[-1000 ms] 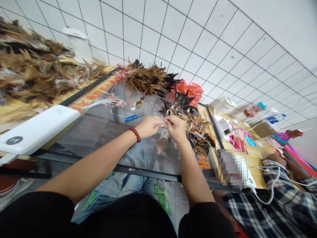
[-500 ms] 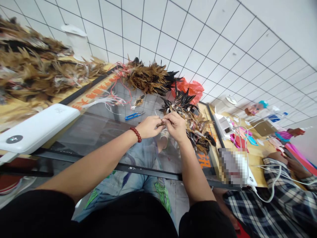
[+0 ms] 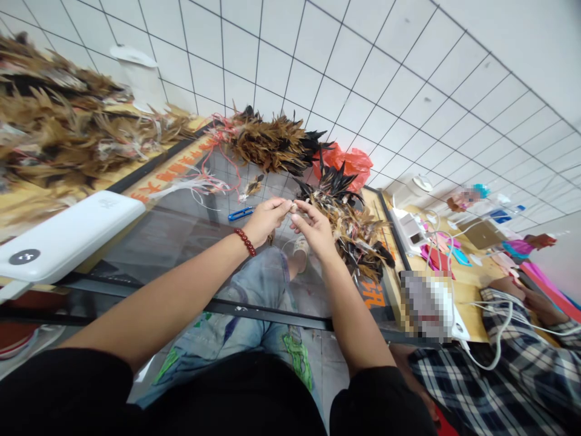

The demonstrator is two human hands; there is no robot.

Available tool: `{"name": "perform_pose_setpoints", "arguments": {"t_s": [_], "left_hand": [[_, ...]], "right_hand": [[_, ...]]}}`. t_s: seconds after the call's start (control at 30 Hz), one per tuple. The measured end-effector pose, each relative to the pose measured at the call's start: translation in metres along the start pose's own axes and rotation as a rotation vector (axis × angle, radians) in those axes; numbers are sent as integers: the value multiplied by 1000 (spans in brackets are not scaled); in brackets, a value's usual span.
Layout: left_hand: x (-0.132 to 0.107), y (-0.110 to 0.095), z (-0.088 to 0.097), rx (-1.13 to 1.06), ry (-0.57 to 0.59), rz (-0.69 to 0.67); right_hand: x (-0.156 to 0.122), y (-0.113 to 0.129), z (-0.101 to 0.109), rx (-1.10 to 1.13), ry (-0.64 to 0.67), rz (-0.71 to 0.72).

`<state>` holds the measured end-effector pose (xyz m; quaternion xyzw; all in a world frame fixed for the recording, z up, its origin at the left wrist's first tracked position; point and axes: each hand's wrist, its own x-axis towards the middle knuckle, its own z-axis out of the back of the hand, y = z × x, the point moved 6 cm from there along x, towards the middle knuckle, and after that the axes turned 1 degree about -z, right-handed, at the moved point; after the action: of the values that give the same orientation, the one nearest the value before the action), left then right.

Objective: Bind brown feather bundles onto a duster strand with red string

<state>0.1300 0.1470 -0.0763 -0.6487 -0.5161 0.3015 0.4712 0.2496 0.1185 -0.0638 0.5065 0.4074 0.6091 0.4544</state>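
Note:
My left hand [image 3: 269, 219], with a red bead bracelet on the wrist, is closed on a small bunch of feathers [image 3: 271, 238], whose brown tips show below the palm. The pale end of the bunch [image 3: 293, 208] sticks out at the fingertips. There my right hand [image 3: 316, 227] meets it, thumb and fingers pinched together; what they grip is too small to make out. Blue thread snips [image 3: 240, 213] lie on the glass tabletop [image 3: 190, 242], just left of my left hand. Behind them is a loose small feather bunch [image 3: 253, 186].
A large feather pile [image 3: 276, 142] lies at the back, another [image 3: 358, 224] right of my hands. White strands [image 3: 195, 184], a red plastic bag [image 3: 349, 163] and a white power bank [image 3: 68, 233] lie around. A person in plaid [image 3: 481, 375] sits at the right.
My hands have risen slightly and shifted a little left. The feathers, earlier lying between both hands' fingers, now hang below my left hand, and my right fingers have opened out somewhat.

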Motion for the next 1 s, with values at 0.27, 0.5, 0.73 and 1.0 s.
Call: {"name": "perform_pose_setpoints", "arguments": {"t_s": [0.27, 0.5, 0.73, 1.0], "left_hand": [[1, 4, 7, -171, -101, 96], [0, 12, 2, -405, -27, 313], [-4, 8, -7, -207, 85, 168], [-2, 5, -10, -219, 210, 150]], "right_hand": [[-1, -4, 1, -149, -151, 124], [1, -9, -2, 71, -197, 3], [3, -12, 1, 441, -176, -224], [3, -10, 10, 394, -230, -195]]}}
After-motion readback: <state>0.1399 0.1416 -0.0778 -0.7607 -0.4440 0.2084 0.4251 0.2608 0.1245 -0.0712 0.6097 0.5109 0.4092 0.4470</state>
